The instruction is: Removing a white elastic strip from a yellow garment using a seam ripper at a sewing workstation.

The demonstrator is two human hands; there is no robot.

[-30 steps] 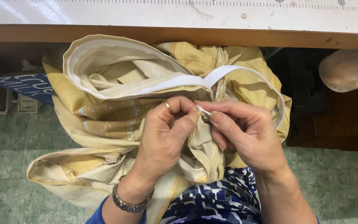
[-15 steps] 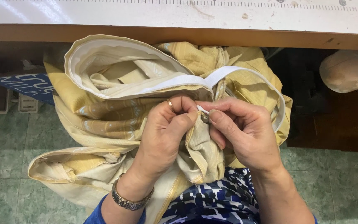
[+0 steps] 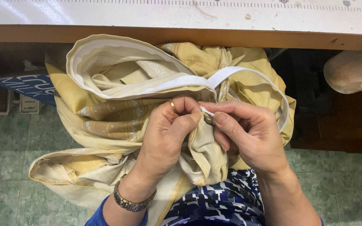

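Note:
A bunched yellow and cream fabric cover with a white zipper tape along its opening lies on my lap. My left hand, with a ring and a metal bracelet, pinches the fabric at the zipper's end. My right hand pinches the same spot from the right, thumb and forefinger closed on a small metal zipper slider and the white tape end. The fingertips of both hands meet there. The slider is mostly hidden between the fingers.
A white worktable with a wooden front edge and a printed ruler strip runs across the top. A pale cylinder sticks out at the upper right. Green tiled floor lies below. A blue and white patterned garment covers my lap.
Both hands stay at the zipper end with only small finger shifts. The fabric has barely moved.

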